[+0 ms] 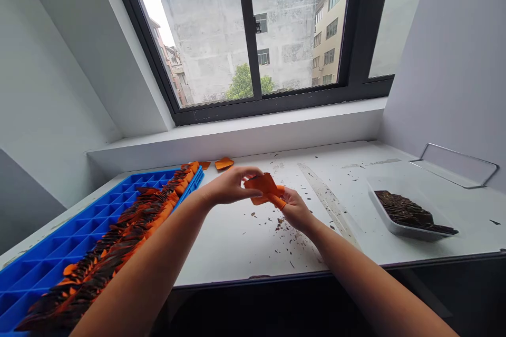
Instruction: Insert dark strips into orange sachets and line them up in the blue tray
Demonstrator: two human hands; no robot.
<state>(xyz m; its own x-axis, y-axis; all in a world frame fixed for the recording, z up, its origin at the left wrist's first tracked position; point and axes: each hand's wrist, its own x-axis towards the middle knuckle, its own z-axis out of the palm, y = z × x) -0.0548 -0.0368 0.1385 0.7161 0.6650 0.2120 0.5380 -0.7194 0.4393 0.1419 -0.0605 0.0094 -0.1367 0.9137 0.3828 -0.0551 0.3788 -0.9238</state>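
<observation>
My left hand (233,187) is closed around the left edge of a thin orange piece (261,185), thumb below and fingers above. On the other side, my right hand (296,211) grips the same piece; orange finger covers are on some of its fingers, and they partly hide where the two meet. The piece is held above the white tabletop (221,237). Left of my hands stands a blue divided tray (95,201), with many orange and dark thin pieces (134,216) packed in rows along its right part.
Two loose orange pieces (224,164) lie by the tray's far corner. Dark crumbs (282,225) are scattered under my hands. A clear plastic container (403,229) with stacked dark strips (403,209) is at right, near a bent metal wire frame (460,154). A window (256,37) is behind.
</observation>
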